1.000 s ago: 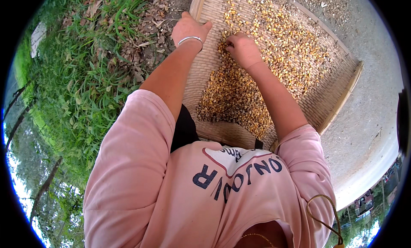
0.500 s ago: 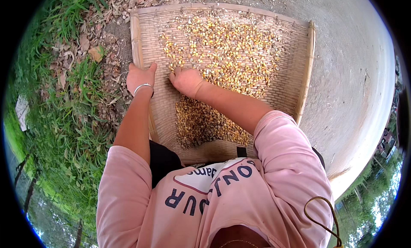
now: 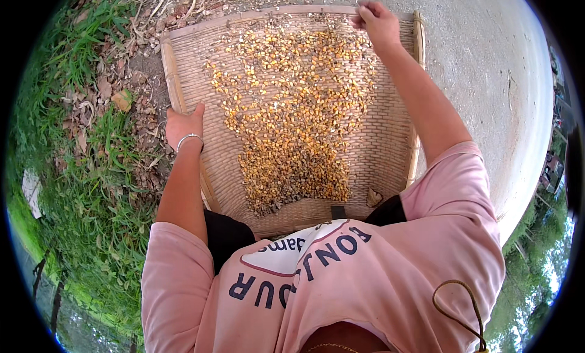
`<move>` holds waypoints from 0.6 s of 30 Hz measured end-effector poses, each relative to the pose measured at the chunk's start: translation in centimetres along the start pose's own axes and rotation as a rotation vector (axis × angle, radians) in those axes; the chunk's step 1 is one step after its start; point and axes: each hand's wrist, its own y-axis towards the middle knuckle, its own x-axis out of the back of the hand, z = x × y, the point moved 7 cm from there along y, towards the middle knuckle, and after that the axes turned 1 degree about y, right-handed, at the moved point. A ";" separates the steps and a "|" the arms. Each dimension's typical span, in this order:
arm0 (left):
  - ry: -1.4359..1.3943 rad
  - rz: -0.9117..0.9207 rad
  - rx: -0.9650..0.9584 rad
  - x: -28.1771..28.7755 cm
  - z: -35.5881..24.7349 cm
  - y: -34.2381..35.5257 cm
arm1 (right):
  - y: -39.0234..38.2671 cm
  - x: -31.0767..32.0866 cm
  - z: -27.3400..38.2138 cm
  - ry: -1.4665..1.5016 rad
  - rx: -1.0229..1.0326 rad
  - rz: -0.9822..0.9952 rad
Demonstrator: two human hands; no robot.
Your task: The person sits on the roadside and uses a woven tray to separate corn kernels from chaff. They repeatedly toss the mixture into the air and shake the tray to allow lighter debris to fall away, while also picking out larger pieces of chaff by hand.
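A woven bamboo winnowing tray (image 3: pixel 390 140) with wooden side rims lies in front of me, its near end at my lap. Yellow and brown corn kernels (image 3: pixel 292 109) cover its middle, thin toward the far end and heaped darker near me. My left hand (image 3: pixel 184 125), with a silver bangle at the wrist, is closed round the left rim, thumb on the inner side. Above the far right corner, my right hand (image 3: pixel 379 25) is raised with its fingers curled together. What the right fingers hold, if anything, is too small and blurred to make out.
Grass (image 3: pixel 113 170) and dry leaves (image 3: pixel 103 88) border the tray on the left. Grey concrete (image 3: pixel 475 91) stretches along its right side. A dry brown leaf (image 3: pixel 374 198) sits in the tray's near right corner. Scattered bits lie beyond the far rim.
My right hand has swung from the tray's left side, over the kernels, up to the far right corner. My left hand keeps its hold on the rim; the tray appears shifted slightly left in view.
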 end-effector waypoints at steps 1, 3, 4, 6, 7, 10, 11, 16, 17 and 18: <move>0.000 0.007 0.013 -0.1 0.1 0.0 | 0.0 2.3 -1.5 -0.271 -0.050 0.081; 0.001 -0.005 -0.014 -0.2 -0.2 -0.1 | -1.2 6.2 -5.2 -0.652 -0.044 0.238; 0.005 -0.027 -0.030 0.0 -0.2 -0.1 | -2.4 6.4 -5.4 -0.758 0.035 0.262; 0.009 -0.025 -0.017 0.1 -0.2 -0.2 | -3.7 6.4 -6.0 -0.865 0.099 0.275; 0.010 -0.021 -0.009 0.2 -0.3 -0.2 | -3.8 6.3 -6.4 -0.861 0.098 0.270; 0.017 -0.039 -0.012 0.0 -0.1 -0.1 | -4.1 5.2 -5.9 -0.828 0.279 0.259; 0.019 -0.044 -0.015 0.0 -0.1 -0.1 | -4.1 5.1 -5.9 -0.823 0.280 0.255; 0.019 -0.040 0.013 0.1 -0.1 -0.3 | -4.5 3.7 -5.2 -1.065 0.504 0.362; 0.019 -0.043 0.014 0.1 -0.1 -0.3 | -4.4 3.6 -5.2 -1.063 0.506 0.361; 0.017 -0.047 0.012 0.1 -0.1 -0.3 | -4.3 3.4 -5.2 -1.099 0.530 0.369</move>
